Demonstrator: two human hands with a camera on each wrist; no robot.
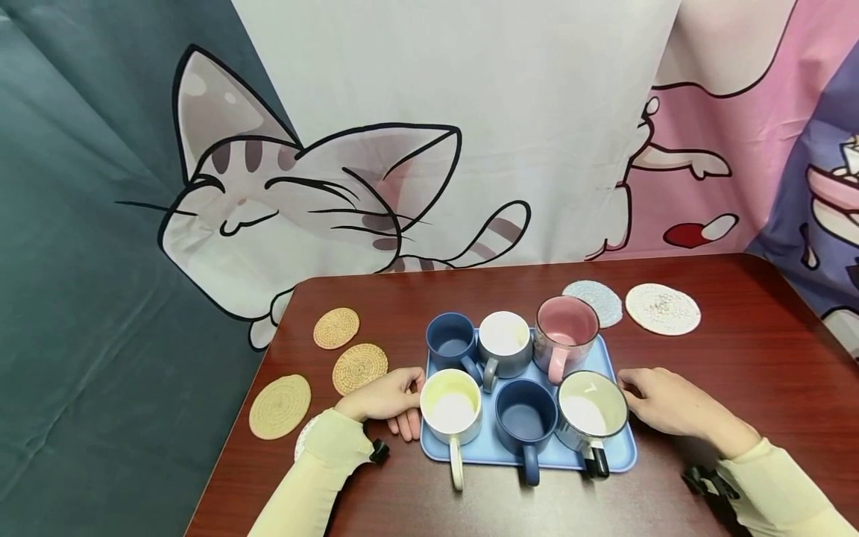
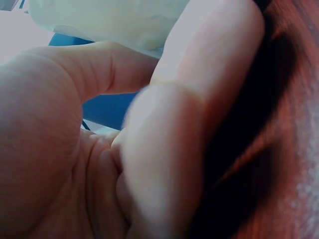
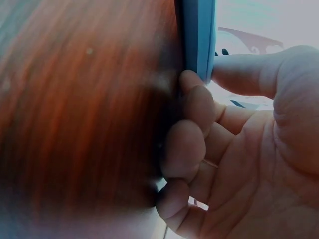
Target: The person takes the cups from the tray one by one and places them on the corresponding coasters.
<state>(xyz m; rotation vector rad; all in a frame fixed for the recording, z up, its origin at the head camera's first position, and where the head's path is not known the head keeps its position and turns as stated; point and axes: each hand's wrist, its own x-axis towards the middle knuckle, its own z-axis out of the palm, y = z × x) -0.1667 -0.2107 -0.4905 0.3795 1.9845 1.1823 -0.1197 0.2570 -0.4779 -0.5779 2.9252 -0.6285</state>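
A light blue tray (image 1: 485,452) lies on the table with several mugs standing in it in two rows. At the back are a navy mug (image 1: 451,337), a grey mug (image 1: 503,347) with a white inside, and a pink mug (image 1: 567,332). The front row has a cream mug (image 1: 451,406), another navy mug (image 1: 526,414) and a white mug (image 1: 592,406) with a dark rim and black handle. My left hand (image 1: 384,399) grips the tray's left edge, fingers curled low by the table. At the right edge, my right hand (image 1: 671,403) pinches the rim between thumb and fingers.
Woven tan coasters (image 1: 280,407) lie on the table to the left, and a white one (image 1: 301,441) is partly under the left sleeve. Behind the tray at right are a pale blue coaster (image 1: 597,302) and a white coaster (image 1: 663,309). A cartoon-printed curtain (image 1: 537,89) hangs behind the table.
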